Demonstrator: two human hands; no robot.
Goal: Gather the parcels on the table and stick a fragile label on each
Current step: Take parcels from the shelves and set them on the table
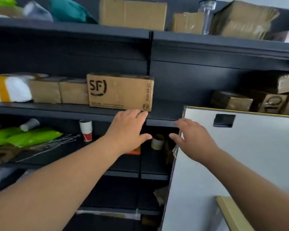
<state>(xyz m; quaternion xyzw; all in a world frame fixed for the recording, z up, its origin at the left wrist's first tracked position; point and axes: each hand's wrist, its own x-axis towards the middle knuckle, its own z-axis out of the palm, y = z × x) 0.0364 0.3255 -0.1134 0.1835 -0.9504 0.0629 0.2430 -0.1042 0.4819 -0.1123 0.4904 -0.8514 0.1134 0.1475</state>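
A cardboard parcel printed "SF" stands on the middle shelf of a dark shelving unit. My left hand is stretched out just below the parcel's lower right corner, fingers apart, holding nothing; its fingertips reach the shelf edge under the box. My right hand is to the right of it, also spread and empty, beside the corner of a white table. Two smaller brown parcels and a white bag parcel with yellow tape sit left of the SF box.
More cardboard boxes line the top shelf beside a clear plastic bottle. Brown parcels are stacked on the right of the middle shelf. The lower shelf holds a paper cup, green bags and a tape roll.
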